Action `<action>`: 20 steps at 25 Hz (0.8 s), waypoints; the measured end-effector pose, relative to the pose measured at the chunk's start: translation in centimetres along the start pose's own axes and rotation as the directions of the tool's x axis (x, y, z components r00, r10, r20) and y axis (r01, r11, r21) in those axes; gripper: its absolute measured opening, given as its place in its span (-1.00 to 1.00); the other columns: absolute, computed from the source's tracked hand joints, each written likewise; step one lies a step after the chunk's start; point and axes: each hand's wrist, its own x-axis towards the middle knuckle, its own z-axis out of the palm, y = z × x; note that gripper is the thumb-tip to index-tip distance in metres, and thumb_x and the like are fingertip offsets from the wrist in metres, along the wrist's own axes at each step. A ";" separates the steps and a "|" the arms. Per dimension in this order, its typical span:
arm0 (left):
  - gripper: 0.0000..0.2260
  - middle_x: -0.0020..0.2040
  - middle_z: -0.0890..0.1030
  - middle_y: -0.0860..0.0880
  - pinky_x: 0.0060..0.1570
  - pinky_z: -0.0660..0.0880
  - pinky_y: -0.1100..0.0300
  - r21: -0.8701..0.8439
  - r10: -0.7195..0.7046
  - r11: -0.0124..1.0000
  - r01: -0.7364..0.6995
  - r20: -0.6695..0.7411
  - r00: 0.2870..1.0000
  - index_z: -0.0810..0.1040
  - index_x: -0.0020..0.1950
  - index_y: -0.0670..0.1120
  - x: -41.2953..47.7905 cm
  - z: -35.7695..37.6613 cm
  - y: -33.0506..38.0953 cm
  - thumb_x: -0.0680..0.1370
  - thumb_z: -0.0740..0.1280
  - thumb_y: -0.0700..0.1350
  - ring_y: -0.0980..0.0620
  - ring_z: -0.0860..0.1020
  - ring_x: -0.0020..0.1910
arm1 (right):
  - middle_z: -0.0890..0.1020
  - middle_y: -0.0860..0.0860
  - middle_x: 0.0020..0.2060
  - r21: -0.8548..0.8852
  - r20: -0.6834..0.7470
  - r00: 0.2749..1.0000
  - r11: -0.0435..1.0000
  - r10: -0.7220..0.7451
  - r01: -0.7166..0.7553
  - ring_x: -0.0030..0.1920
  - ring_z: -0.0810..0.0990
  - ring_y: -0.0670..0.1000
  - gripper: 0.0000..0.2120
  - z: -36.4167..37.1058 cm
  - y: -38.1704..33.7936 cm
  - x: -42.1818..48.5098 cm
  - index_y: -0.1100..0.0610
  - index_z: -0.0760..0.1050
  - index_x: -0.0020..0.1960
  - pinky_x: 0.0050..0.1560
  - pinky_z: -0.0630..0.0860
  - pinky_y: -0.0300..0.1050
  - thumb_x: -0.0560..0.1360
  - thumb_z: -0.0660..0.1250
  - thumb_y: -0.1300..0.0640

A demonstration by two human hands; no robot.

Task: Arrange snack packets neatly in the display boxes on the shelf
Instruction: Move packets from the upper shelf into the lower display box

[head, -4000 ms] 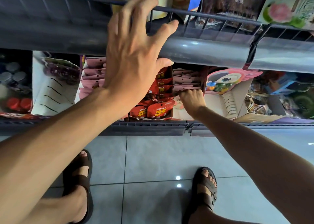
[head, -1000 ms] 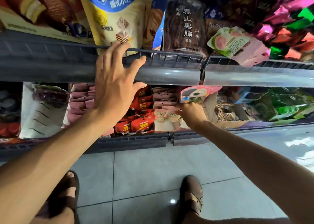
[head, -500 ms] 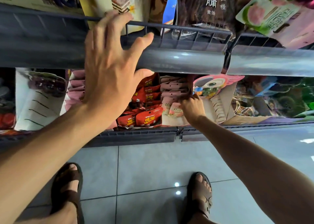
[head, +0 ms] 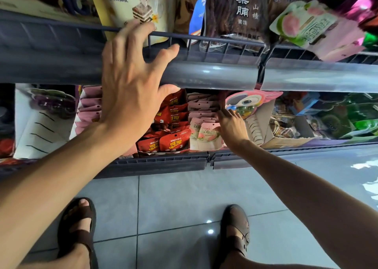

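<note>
On the lower shelf, a display box holds a row of pale pink peach snack packets [head: 204,133], with more of the same standing behind them [head: 201,105]. My right hand [head: 232,125] reaches into the right side of that box. Its fingers are stretched out against the packets and its thumb touches the front one. Beside it on the left is a box of red snack packets [head: 173,144]. My left hand [head: 131,89] rests flat on the upper shelf's grey front rail [head: 214,72], fingers spread, and hides part of the red packets.
An owl-shaped display box [head: 251,103] stands just right of my right hand. Pink packets [head: 89,107] and a white box [head: 38,129] lie further left. Large bags hang over the upper shelf's wire guard [head: 225,42]. Below are the lower shelf's edge [head: 163,162], the tiled floor and my sandalled feet.
My right hand has moved from the front pink packet to the right side of the row, its fingers reaching further back. My left hand stays on the upper rail.
</note>
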 end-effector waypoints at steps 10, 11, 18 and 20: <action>-0.40 0.43 0.37 -0.26 0.39 0.27 -0.22 -0.036 -0.006 0.999 0.006 0.017 1.000 0.49 0.39 -0.07 0.1 -0.9 0.5 0.40 0.53 0.03 -0.30 0.30 0.45 | 0.66 0.02 -0.07 0.220 -0.227 0.972 0.969 -0.059 0.111 -0.20 0.61 0.01 -0.88 -16.1 -0.6 -6.2 0.11 0.58 0.00 -0.26 0.52 -0.17 0.49 0.42 0.10; -0.40 0.42 0.37 -0.27 0.39 0.27 -0.22 -0.044 -0.009 0.999 0.010 0.025 1.000 0.49 0.39 -0.07 0.2 -1.1 0.6 0.39 0.53 0.02 -0.31 0.30 0.45 | 0.65 0.01 -0.09 0.228 -0.271 0.960 0.965 -0.067 0.132 -0.22 0.59 -0.03 -0.89 -18.3 -0.6 -6.7 0.11 0.58 -0.01 -0.27 0.49 -0.21 0.49 0.43 0.12; -0.38 0.39 0.39 -0.29 0.36 0.29 -0.25 -0.062 -0.027 0.998 0.031 0.064 0.998 0.53 0.36 -0.11 0.6 -1.5 0.9 0.34 0.58 0.00 -0.32 0.31 0.41 | 0.47 0.11 0.19 0.176 -0.378 0.864 0.942 0.332 -0.285 0.19 0.42 0.12 -0.53 -27.8 4.1 -2.1 0.08 0.44 0.25 0.08 0.40 -0.04 0.44 0.43 -0.12; -0.37 0.39 0.40 -0.29 0.36 0.29 -0.25 -0.057 -0.025 0.998 0.028 0.064 0.998 0.54 0.36 -0.11 0.7 -1.5 0.8 0.33 0.58 0.00 -0.32 0.32 0.41 | 0.39 0.20 0.25 0.131 -0.226 0.827 0.857 0.515 -0.498 0.27 0.37 0.23 -0.33 -28.3 5.6 -0.3 0.14 0.33 0.35 0.20 0.37 0.09 0.41 0.42 -0.22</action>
